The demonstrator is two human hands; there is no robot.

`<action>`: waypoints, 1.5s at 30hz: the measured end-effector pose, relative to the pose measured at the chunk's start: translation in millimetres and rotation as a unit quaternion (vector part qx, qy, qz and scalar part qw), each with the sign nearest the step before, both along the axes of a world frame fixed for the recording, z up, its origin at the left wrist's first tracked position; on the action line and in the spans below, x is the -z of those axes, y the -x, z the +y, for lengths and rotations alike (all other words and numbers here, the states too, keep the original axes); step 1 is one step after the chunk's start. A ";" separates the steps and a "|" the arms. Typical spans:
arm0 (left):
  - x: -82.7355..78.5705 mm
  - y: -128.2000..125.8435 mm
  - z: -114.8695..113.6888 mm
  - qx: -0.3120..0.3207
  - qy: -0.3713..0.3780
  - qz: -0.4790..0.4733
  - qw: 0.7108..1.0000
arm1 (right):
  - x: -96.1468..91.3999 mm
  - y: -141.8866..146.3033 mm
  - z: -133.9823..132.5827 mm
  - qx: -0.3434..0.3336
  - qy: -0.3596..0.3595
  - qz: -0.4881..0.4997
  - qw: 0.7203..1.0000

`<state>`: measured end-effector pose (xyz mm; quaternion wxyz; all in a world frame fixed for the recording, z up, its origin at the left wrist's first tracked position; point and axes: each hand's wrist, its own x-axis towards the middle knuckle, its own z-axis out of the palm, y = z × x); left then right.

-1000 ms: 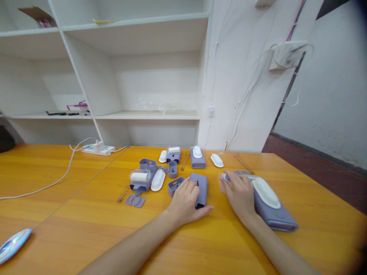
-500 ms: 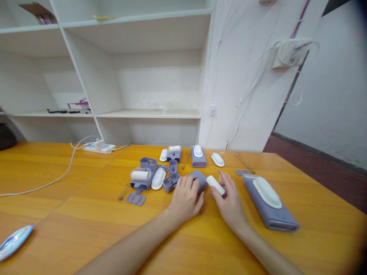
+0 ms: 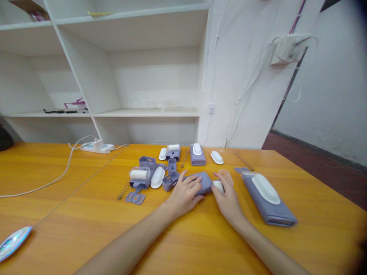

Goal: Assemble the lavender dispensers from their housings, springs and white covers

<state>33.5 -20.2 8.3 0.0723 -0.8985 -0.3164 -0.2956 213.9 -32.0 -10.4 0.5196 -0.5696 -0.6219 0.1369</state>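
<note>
A grey-purple plastic case point(image 3: 204, 183) lies on the table under my left hand point(image 3: 185, 193). The fingers of that hand curl over its left part, and the thumb presses along the front. At the case's right end my right hand point(image 3: 229, 200) is closed on a white block point(image 3: 218, 186), its thumb in front. Behind those fingers a clear cover point(image 3: 226, 176) shows in part; whether it is attached to anything I cannot tell. Just left of my left hand sits an open grey-purple cup point(image 3: 170, 181), beside a white oval lid point(image 3: 157, 177).
A larger grey-purple case with a white oval lid point(image 3: 266, 189) lies to the right. Leftward are a case with a white roller point(image 3: 140, 175), flat grey plates point(image 3: 135, 198) and a spring point(image 3: 124, 190). A power strip point(image 3: 97, 147) stands at the back left.
My right hand has brought the white block against the case's right end, and the block has turned. The clear cover now shows behind its fingers. My left hand has shifted slightly left, uncovering more case.
</note>
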 end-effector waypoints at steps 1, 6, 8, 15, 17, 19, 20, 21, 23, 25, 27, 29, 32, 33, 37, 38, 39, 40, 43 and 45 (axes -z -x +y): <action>-1.0 0.7 -0.3 0.013 0.006 -0.004 1.000 | 1.4 -2.5 2.0 0.008 -0.008 -0.006 1.000; -5.9 3.6 -0.6 0.038 0.050 -0.025 0.998 | 0.1 -9.7 4.8 0.057 0.011 0.053 0.997; -6.7 4.8 0.1 0.056 0.063 -0.029 0.996 | -3.3 -11.5 4.2 0.075 0.023 0.068 0.995; -2.5 5.1 3.1 0.078 0.058 -0.058 0.994 | -4.2 -15.2 6.7 0.073 0.037 0.091 0.992; -3.5 4.4 2.5 0.074 0.056 -0.059 0.994 | -1.9 -13.4 7.2 0.062 0.029 0.106 0.992; -5.9 3.6 1.6 0.062 0.059 -0.050 0.995 | -1.3 -11.0 6.5 0.050 0.032 0.111 0.992; -7.0 3.2 1.3 0.052 0.061 -0.046 0.996 | -1.9 -9.8 5.7 0.040 0.046 0.102 0.993; -7.8 2.9 1.2 0.041 0.063 -0.043 0.996 | -3.0 -8.7 4.6 0.029 0.064 0.090 0.993; -7.6 2.3 1.4 0.019 0.061 -0.042 0.997 | -5.7 -6.9 2.4 0.008 0.088 0.070 0.994; -5.5 2.0 2.0 0.001 0.057 -0.039 0.998 | -7.4 -5.5 1.0 -0.004 0.086 0.071 0.994; -3.0 2.0 2.6 -0.014 0.056 -0.034 0.998 | -6.3 -4.5 1.4 -0.008 0.078 0.086 0.993; -1.7 2.1 2.7 -0.023 0.060 -0.029 0.998 | -2.4 -3.9 3.8 -0.008 0.076 0.102 0.992; -3.5 2.0 2.1 -0.025 0.062 -0.029 0.997 | 5.1 -4.8 9.4 -0.017 0.078 0.109 0.991; -4.8 1.8 1.8 -0.023 0.061 -0.029 0.997 | 7.0 -5.4 11.1 -0.022 0.081 0.107 0.991; -9.1 0.9 0.7 -0.019 0.058 -0.029 0.998 | 7.6 -6.2 13.7 -0.045 0.087 0.113 0.989; -9.7 0.6 0.3 -0.019 0.058 -0.029 0.998 | 6.0 -5.7 13.1 -0.057 0.084 0.110 0.989; -10.0 0.4 0.0 -0.019 0.056 -0.030 0.998 | 4.0 -5.1 12.2 -0.073 0.080 0.102 0.989; -10.0 0.2 -0.2 -0.020 0.055 -0.031 0.998 | 1.8 -4.5 11.1 -0.090 0.076 0.091 0.989; -9.4 0.0 -0.5 -0.026 0.054 -0.045 0.997 | -4.0 -5.7 8.0 -0.125 0.067 0.049 0.989; -8.8 0.2 -0.2 -0.029 0.055 -0.055 0.997 | -5.8 -9.5 7.4 -0.140 0.061 0.020 0.988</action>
